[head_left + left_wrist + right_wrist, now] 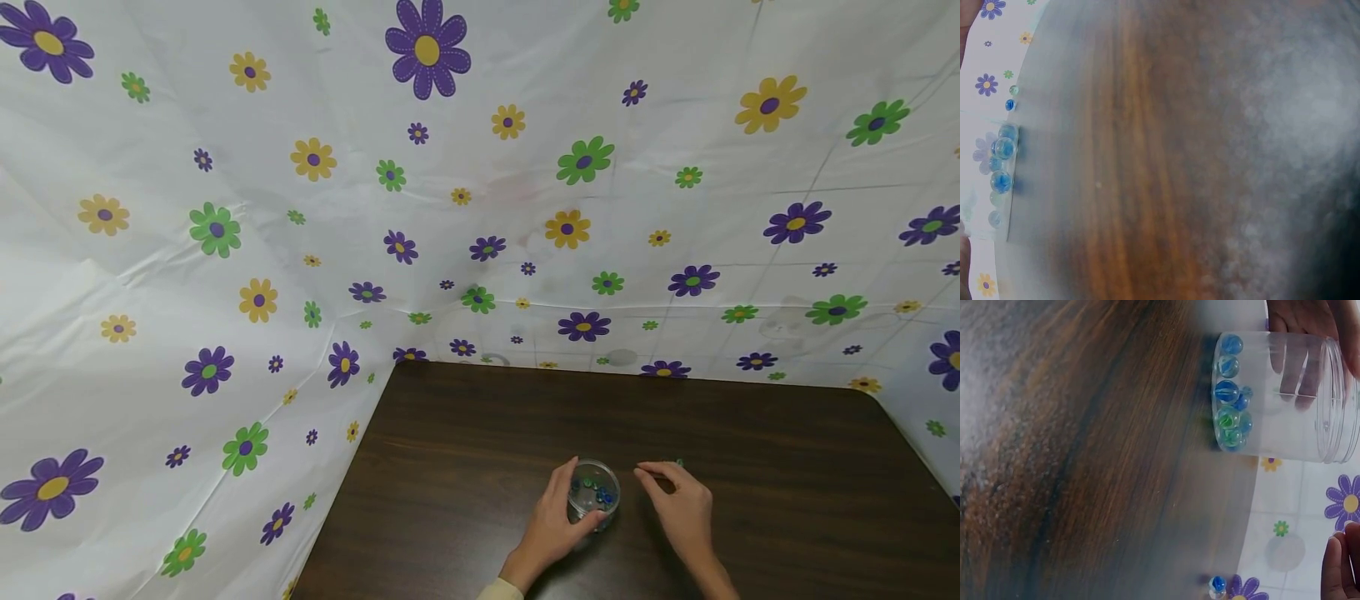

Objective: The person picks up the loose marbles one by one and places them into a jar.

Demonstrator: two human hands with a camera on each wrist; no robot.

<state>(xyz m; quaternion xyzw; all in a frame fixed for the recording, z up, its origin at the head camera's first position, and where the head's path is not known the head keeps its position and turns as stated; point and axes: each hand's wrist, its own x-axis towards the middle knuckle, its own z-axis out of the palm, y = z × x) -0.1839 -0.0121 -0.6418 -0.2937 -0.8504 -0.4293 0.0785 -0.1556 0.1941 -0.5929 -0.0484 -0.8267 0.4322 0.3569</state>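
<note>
My left hand [553, 518] holds a clear plastic jar [592, 517] on the dark table, fingers and thumb on opposite sides. Blue and green glass marbles [1229, 394] lie on the jar's bottom. To the right of the jar, my right hand [684, 508] is raised with thumb and index fingertips close together. No object shows between those tips, and a small one could be hidden. Beyond this hand, a marble [679, 462] lies on the table, partly covered. The left wrist view has a blue marble [1010, 105] and a greenish one [1014, 90] outside the jar.
The dark wood-grain table [465, 433] fills the lower part of the head view. A white sheet [450, 217] with purple, green and yellow flowers stands along its back, left and right sides.
</note>
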